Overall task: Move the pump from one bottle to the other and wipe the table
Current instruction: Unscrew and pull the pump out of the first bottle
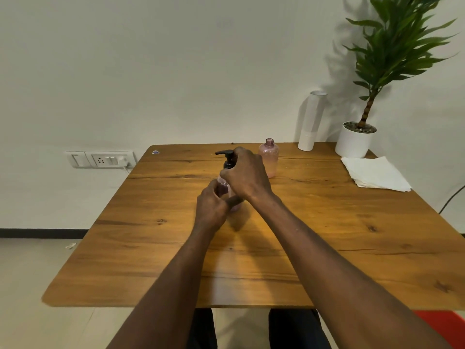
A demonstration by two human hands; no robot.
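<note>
A clear pink bottle (223, 188) stands near the middle of the wooden table (251, 248), mostly hidden by my hands. My left hand (212, 206) is wrapped around its body. My right hand (247, 175) grips the collar of the black pump (226, 156) on top of it; the nozzle points left. A second pink bottle (269, 157) stands open, without a cap, just behind and to the right of my right hand.
A stack of white paper napkins (376, 173) lies at the table's right edge. A white paper roll (310, 122) and a potted plant in a white pot (353, 142) stand at the back right corner. A wall socket (100, 159) is at left.
</note>
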